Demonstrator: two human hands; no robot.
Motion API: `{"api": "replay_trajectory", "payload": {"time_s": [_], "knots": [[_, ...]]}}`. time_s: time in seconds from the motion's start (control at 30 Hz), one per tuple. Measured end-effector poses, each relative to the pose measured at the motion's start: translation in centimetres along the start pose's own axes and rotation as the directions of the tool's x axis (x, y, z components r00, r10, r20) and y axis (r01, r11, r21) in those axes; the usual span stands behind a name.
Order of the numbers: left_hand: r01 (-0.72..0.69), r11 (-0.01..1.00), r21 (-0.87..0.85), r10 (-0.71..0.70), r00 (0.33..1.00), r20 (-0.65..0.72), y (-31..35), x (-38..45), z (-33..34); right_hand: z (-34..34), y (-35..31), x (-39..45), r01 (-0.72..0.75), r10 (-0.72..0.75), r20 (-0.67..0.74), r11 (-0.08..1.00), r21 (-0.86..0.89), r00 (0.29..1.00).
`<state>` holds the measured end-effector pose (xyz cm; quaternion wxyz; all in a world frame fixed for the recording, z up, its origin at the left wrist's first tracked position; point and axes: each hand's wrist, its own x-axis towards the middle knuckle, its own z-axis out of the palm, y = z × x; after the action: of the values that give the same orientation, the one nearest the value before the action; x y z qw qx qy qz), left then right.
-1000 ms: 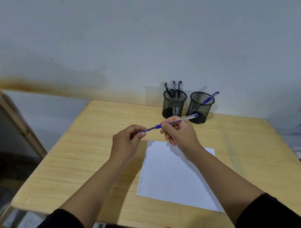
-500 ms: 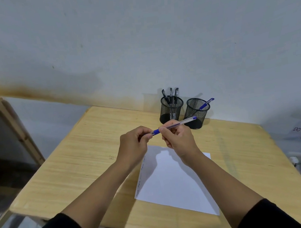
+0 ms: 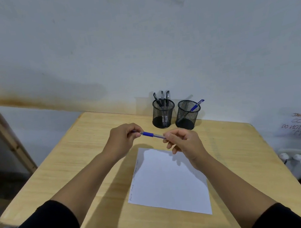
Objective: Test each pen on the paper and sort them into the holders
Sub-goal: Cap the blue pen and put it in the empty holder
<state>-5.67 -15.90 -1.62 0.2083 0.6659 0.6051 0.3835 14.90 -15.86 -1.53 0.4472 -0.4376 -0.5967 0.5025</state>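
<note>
- While both hands hover above the table, the head view shows a slim blue-gripped pen with a clear plastic barrel held level between them, above the far edge of the white sheet of paper and not touching it.
- The left hand has its fingertips curled and pinching the pen's end nearest it; whether that end is a cap or the tip I cannot tell.
- The right hand pinches the clear barrel between thumb and forefinger, the other fingers loosely curled beneath.
- At the back of the pale wooden table stand two black mesh holders side by side: the left mesh holder holds three black pens, the right mesh holder one blue pen leaning on its rim.
- Faint handwriting runs along the paper's left edge.
- Judging by its build, the pen should be light and stiff, with a smooth barrel that may slip; the blue rubber grip looks the surest place to hold for writing.
- A thin sheet like this may slide under the tip unless steadied.
</note>
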Motion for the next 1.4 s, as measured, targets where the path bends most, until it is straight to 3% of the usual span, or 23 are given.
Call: {"api": "replay_trajectory", "payload": {"time_s": [0.13,0.3,0.5,0.6,0.77,0.9,1.03,1.4], "knots": [[-0.106,0.992,0.065,0.104,0.994,0.03,1.9,1.7,0.8,-1.5,-0.2,0.4,0.011,0.01,0.078,0.964,-0.264,0.997],[-0.262,0.963,-0.061,0.265,0.964,0.038,6.2,3.9,3.8,-4.3,-1.4,1.8,0.024,0.003,0.085,0.948,-0.316,0.996],[-0.177,0.943,-0.282,0.165,0.984,-0.069,10.6,7.7,8.0,-9.5,-2.7,4.6,0.014,-0.055,-0.109,0.939,-0.343,0.992],[-0.117,0.967,-0.225,0.094,0.989,-0.112,11.3,9.8,10.5,-11.9,-3.3,6.5,0.015,-0.111,-0.252,0.935,-0.354,0.961],[0.081,0.995,-0.052,-0.087,0.987,-0.134,10.4,12.0,14.5,-14.5,-3.9,9.1,0.068,-0.17,-0.51,0.975,-0.212,0.843],[0.174,0.984,-0.033,-0.177,0.97,-0.164,9.1,12.3,17.2,-14.9,-3.2,10.7,0.08,-0.141,-0.561,0.988,-0.132,0.816],[0.181,0.979,-0.088,-0.196,0.96,-0.199,8.4,12.1,18.8,-14.6,-1.1,12.1,0.007,-0.092,-0.609,0.99,-0.14,0.788],[0.167,0.975,-0.145,-0.198,0.951,-0.238,7.9,12.1,19.8,-13.8,2.0,13.7,-0.15,-0.025,-0.532,0.948,-0.282,0.846]]}}
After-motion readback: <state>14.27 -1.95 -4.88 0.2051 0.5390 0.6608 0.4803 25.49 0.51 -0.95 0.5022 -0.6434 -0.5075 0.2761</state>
